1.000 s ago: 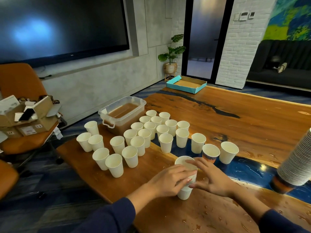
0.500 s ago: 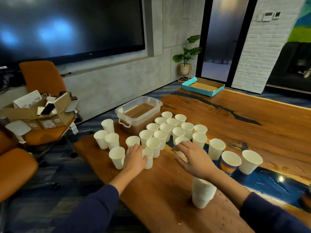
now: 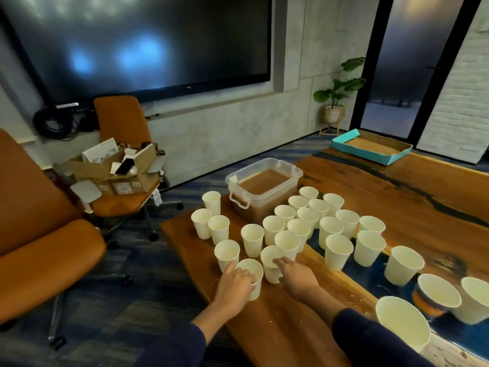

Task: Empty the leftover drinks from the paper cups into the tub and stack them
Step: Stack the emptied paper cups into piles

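Now the left hand [image 3: 234, 283] grips one white paper cup [image 3: 251, 274]; the right hand's [image 3: 297, 279] fingers [image 3: 281, 260] curl over another white paper cup's [image 3: 271, 268] rim.

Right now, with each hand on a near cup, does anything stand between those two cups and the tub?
Yes. Upright paper cups crowd the table between the tub and the cups held by the left hand and right hand. Lifted over their rims, nothing visible blocks the way.

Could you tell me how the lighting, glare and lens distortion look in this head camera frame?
Head view: dim warm room light; soft blue-white glare patches on the wall screen; wide-angle bending stretches the door frame and enlarges the nearest paper cup; slight softness overall, hands and cups still readable.
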Available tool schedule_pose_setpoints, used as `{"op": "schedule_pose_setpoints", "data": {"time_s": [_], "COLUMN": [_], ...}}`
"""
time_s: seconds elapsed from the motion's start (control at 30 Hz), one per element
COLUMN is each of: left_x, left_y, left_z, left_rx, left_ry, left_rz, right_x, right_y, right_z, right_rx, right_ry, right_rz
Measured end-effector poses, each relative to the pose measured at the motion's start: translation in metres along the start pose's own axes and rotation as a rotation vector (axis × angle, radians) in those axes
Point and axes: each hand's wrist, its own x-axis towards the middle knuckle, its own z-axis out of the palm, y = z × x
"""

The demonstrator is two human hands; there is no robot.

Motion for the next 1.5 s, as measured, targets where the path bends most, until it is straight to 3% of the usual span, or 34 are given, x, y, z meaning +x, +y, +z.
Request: {"op": "schedule_pose_setpoints", "data": {"time_s": [0.23,0.47,0.67,0.97,1.27,1.5], "left_x": [0.007,0.036,0.052,0.051,0.035,0.029], "left_y": [-0.013,0.008,0.058,0.142,0.193,0.199], "left_z": [-0.031,-0.067,-0.092,-0.11,-0.119,-0.124], "left_rx": [-0.134,-0.203,-0.262,-0.449,-0.531,-0.544], "left_ry": [0.176,0.428,0.694,0.865,0.905,0.978], "left_rz": [0.053,0.152,0.259,0.449,0.594,0.562], "right_x": [0.004,-0.019,-0.075,-0.184,-0.22,-0.225], "right_y": [0.008,0.016,0.038,0.103,0.112,0.125], "right_z": [0.008,-0.041,-0.108,-0.123,-0.102,-0.077], "right_rx": [-0.016,0.046,0.079,0.072,0.166,0.134], "right_ry": [0.046,0.227,0.509,0.792,0.826,0.603], "right_rz": [-0.022,0.02,0.029,0.022,-0.167,-0.203]}}
